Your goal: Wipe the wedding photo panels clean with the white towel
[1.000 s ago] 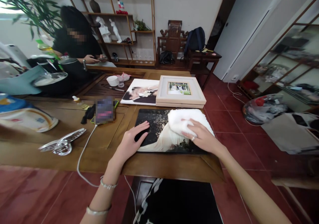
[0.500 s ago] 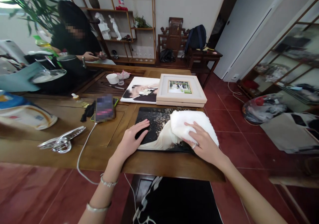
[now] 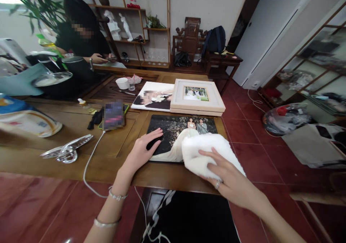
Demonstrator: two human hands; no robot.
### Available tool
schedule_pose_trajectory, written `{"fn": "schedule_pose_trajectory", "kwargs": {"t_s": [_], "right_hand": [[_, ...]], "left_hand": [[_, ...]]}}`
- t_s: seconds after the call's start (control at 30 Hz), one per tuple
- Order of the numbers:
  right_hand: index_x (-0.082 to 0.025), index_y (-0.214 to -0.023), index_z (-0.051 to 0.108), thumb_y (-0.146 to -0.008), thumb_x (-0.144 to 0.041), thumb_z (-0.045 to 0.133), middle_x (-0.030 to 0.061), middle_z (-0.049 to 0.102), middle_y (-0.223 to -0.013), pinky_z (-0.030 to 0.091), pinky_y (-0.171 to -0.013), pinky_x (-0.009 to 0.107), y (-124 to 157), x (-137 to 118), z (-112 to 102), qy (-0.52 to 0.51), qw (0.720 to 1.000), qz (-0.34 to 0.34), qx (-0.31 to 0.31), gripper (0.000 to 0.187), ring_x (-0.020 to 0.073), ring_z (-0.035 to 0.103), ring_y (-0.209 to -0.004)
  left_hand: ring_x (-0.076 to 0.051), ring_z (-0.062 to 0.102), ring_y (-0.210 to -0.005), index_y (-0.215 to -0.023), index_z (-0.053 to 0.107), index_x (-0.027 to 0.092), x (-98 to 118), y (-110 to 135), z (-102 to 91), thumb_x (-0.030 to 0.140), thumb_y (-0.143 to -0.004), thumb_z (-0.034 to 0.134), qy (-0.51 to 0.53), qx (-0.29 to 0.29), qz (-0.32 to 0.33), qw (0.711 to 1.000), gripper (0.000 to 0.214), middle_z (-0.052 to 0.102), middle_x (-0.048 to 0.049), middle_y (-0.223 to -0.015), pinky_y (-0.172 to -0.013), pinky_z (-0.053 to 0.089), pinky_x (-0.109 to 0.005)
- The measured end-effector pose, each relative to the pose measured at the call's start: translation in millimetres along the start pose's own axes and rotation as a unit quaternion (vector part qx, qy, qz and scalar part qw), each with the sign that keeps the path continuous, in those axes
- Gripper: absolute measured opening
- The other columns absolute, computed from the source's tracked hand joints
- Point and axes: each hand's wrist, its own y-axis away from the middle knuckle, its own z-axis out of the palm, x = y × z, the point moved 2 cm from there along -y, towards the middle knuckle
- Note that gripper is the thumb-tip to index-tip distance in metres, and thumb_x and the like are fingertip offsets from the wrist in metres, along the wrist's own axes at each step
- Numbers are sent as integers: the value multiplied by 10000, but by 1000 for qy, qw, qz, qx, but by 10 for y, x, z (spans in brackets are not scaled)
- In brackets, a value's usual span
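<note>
A dark wedding photo print [image 3: 173,131] lies flat at the near edge of the wooden table [image 3: 81,149]. My left hand [image 3: 143,149] rests flat on its left part, fingers stretched out. My right hand [image 3: 229,178] presses a folded white cloth [image 3: 202,151] onto the print's near right corner, fingers laid over the cloth. The couple in the picture shows above the cloth.
Behind the print lie a light wooden picture frame [image 3: 196,97] and another photo print [image 3: 154,100]. A phone [image 3: 113,115] on a white cable, a metal clip tool [image 3: 66,151] and dishes sit to the left. A person in black [image 3: 81,37] sits at the far left.
My right hand has drawn the white cloth toward me over the print, from its upper right to the near right corner, uncovering the couple. My left hand has stayed put.
</note>
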Motion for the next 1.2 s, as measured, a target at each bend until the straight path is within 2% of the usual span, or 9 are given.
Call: {"fn": "schedule_pose_trajectory", "kwargs": {"t_s": [0.17,0.37,0.47,0.57,0.67,0.77,0.9,1.07,1.2], "right_hand": [[-200,-834,608,-954,-289,467,101,679,-1092,236,-1166,502,-443,340,-102,1,999,-18,46,205,265,528,-1233],[-196,-750,580,-947,-330,477,100,663,-899,378,-1056,510,-932,623,-151,34,995,-12,94,259,287,612,-1035],[-181,-804,606,-941,-301,485,133,668,-1008,314,-1092,545,-1055,642,-117,34,993,-15,116,219,295,591,-1099],[-162,-868,621,-930,-255,486,206,596,-1247,220,-1123,602,-999,562,-22,33,992,-20,120,175,319,446,-1307],[-148,-867,624,-900,-185,489,243,538,-1329,186,-1132,618,-778,361,99,35,993,-42,103,144,316,345,-1383],[-150,-873,635,-846,-121,515,216,518,-1372,158,-1136,635,-495,90,198,30,994,-79,74,126,320,304,-1404],[-162,-987,642,-791,-78,531,139,503,-1417,113,-1144,651,-203,-178,259,8,993,-115,15,240,316,227,-1434],[-189,-1057,641,-797,-78,549,106,520,-1407,138,-1167,596,-167,-158,196,-21,993,-118,-6,298,275,265,-1425],[-184,-931,653,-866,-148,550,146,548,-1364,178,-1166,569,-409,39,105,-12,995,-92,24,128,263,325,-1400]], "left_hand": [[-256,572,-1221,-1169,659,198,-10,4,-11,281,-921,540,1,-1,-3,1000,287,642,-90,-1269,-1061,445,-447],[-249,562,-1233,-1170,658,201,-11,3,-10,283,-921,546,4,-9,-9,1000,285,638,-85,-1276,-1067,438,-442],[-246,559,-1237,-1175,655,203,-10,1,-10,284,-922,544,3,-9,-12,1000,287,636,-84,-1280,-1069,435,-440],[-246,560,-1236,-1179,652,204,-11,3,-10,286,-924,540,1,-11,-15,1000,290,635,-84,-1281,-1069,435,-444],[-243,558,-1238,-1179,652,199,-11,5,-12,285,-927,533,-1,-13,-17,1000,292,635,-87,-1280,-1071,433,-446],[-244,559,-1237,-1181,651,191,-8,1,-12,288,-931,524,-1,-16,-18,1000,296,633,-93,-1284,-1071,432,-451],[-248,562,-1234,-1185,649,187,2,-6,-11,294,-931,521,-2,-19,-19,1000,304,632,-98,-1283,-1068,434,-456],[-254,556,-1240,-1182,654,205,13,-4,-14,299,-930,520,-2,-18,-21,1000,301,630,-86,-1288,-1068,436,-452],[-253,554,-1242,-1183,656,201,12,-4,-16,295,-929,524,0,-17,-22,1000,301,630,-86,-1289,-1074,431,-442]]}}
